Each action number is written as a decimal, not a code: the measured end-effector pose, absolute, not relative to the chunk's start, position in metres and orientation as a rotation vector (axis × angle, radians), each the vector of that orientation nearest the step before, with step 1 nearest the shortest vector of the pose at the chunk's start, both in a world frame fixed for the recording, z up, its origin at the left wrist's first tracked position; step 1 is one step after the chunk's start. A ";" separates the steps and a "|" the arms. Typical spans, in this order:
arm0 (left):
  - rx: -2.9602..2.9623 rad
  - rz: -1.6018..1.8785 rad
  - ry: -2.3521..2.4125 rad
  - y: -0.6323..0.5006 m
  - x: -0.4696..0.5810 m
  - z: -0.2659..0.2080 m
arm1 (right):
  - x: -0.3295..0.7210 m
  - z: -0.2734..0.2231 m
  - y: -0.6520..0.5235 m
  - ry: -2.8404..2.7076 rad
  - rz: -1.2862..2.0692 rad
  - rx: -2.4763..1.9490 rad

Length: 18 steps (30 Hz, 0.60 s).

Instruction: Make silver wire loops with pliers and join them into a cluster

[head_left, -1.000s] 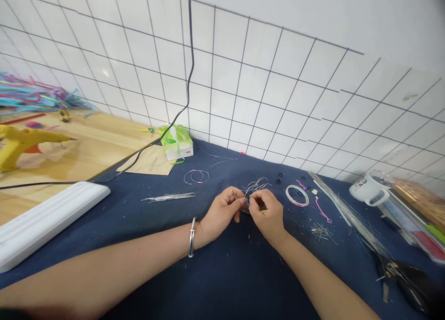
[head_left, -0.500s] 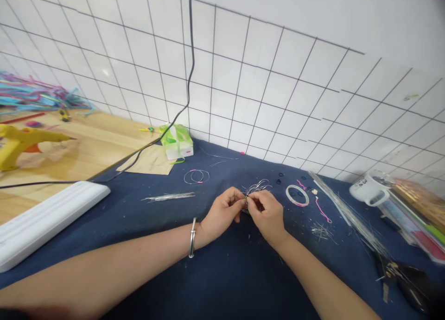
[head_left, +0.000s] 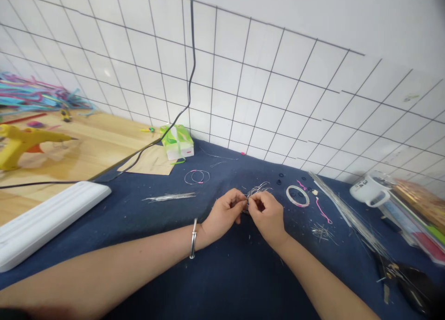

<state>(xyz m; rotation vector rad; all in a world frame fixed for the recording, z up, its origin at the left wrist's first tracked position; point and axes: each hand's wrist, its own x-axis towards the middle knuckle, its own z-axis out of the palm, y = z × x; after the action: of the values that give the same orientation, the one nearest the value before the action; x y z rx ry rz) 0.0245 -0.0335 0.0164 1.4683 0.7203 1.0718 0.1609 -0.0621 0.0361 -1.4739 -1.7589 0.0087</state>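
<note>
Over the dark blue cloth (head_left: 167,283), my left hand (head_left: 225,213) and my right hand (head_left: 267,213) meet fingertip to fingertip. Both are closed in a pinch on a tangle of thin silvery wires (head_left: 259,188), whose loose ends fan out behind the fingers. The exact spot where they grip is hidden by the fingertips. To the left of my hands lies a small bundle of straight wires (head_left: 170,197), with two thin wire rings (head_left: 197,176) bearing pink bits behind it. At the right are a white ring-shaped roll (head_left: 288,197) and short wire clippings (head_left: 322,232).
A white power strip (head_left: 59,222) and a yellow glue gun (head_left: 24,144) are at the left. Behind stands a green-and-white tissue pack (head_left: 177,144). Long wires (head_left: 351,213), black-handled pliers (head_left: 410,283) and a white mug (head_left: 369,190) occupy the right. A black cable (head_left: 192,47) hangs before the tiled wall.
The hands hold nearly the same pose, with only slight finger movement. The wire ends above the fingers sit a little lower and differently spread.
</note>
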 end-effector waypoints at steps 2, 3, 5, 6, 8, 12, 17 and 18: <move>1.472 1.063 0.725 -0.034 0.024 0.017 | 0.161 0.035 -0.062 -1.775 -0.023 -1.468; 1.474 1.058 0.728 -0.034 0.024 0.017 | 0.161 0.034 -0.061 -1.779 -0.036 -1.468; 1.483 1.054 0.741 -0.034 0.024 0.017 | 0.161 0.033 -0.061 -1.778 -0.055 -1.476; 1.489 1.053 0.751 -0.035 0.025 0.016 | 0.161 0.032 -0.061 -1.776 -0.057 -1.481; 1.498 1.053 0.780 -0.035 0.025 0.016 | 0.160 0.031 -0.061 -1.766 -0.051 -1.486; 1.506 1.051 0.847 -0.036 0.025 0.014 | 0.157 0.028 -0.063 -1.744 -0.030 -1.462; 1.476 1.059 0.872 -0.036 0.024 0.014 | 0.154 0.027 -0.066 -1.735 -0.012 -1.405; 1.463 1.058 0.865 -0.036 0.024 0.015 | 0.154 0.027 -0.066 -1.736 -0.005 -1.399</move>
<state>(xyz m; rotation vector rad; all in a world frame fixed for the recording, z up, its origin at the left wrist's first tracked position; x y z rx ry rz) 0.0242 -0.0361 0.0147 1.4626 0.8647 1.0584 0.1535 -0.0662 0.0272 -1.3986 -1.7355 -0.0052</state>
